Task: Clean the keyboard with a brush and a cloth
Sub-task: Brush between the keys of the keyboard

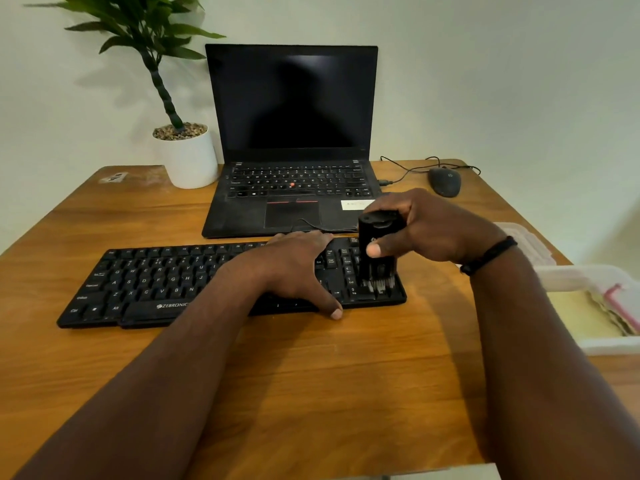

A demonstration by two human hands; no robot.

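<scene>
A black keyboard [149, 285] lies across the wooden table [311, 375] in front of me. My left hand [294, 268] rests flat on its right-centre keys, fingers over the far edge and thumb on the table at the near edge. My right hand [433, 230] grips a black block-shaped brush [377, 251] upright, its bristles touching the number pad at the keyboard's right end. Folded yellowish cloths [585, 313] lie in a box at the right.
An open black laptop [294, 133] with a dark screen stands behind the keyboard. A potted plant [187, 154] is at the back left, a wired mouse [445, 181] at the back right. A clear plastic box [588, 275] sits at the table's right edge.
</scene>
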